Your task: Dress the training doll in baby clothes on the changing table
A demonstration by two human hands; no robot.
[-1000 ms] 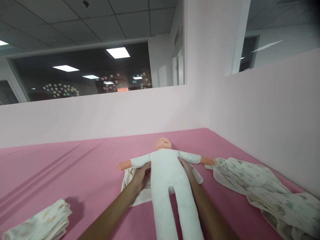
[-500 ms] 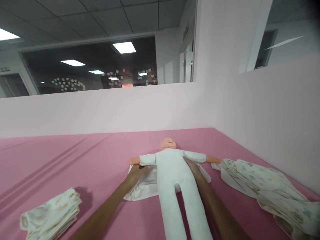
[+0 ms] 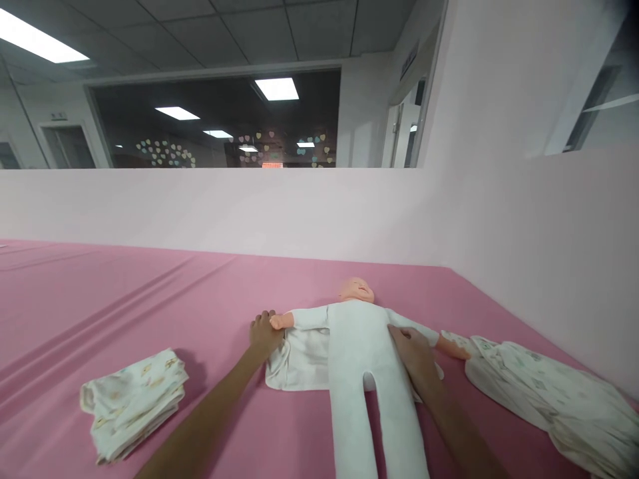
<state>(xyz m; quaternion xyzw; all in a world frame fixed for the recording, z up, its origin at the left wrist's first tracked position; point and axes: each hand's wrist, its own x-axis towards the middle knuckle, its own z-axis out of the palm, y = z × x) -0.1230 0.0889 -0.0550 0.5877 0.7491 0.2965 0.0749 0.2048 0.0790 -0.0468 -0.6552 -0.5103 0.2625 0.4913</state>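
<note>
The doll (image 3: pixel 352 346) lies face up on the pink sheet (image 3: pixel 150 306), at 5 o'clock in the view, partly over a white cloth (image 3: pixel 307 362). The left hand (image 3: pixel 266 332) is at its 9 o'clock, the right hand (image 3: pixel 415 354) at 3, touching its side. I can't tell if either grips.

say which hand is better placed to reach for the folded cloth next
Left, most likely: the left hand is nearer the folded cloth and on the same side of the doll. The right hand is at the doll's other side, so it would probably have to reach across.
</note>
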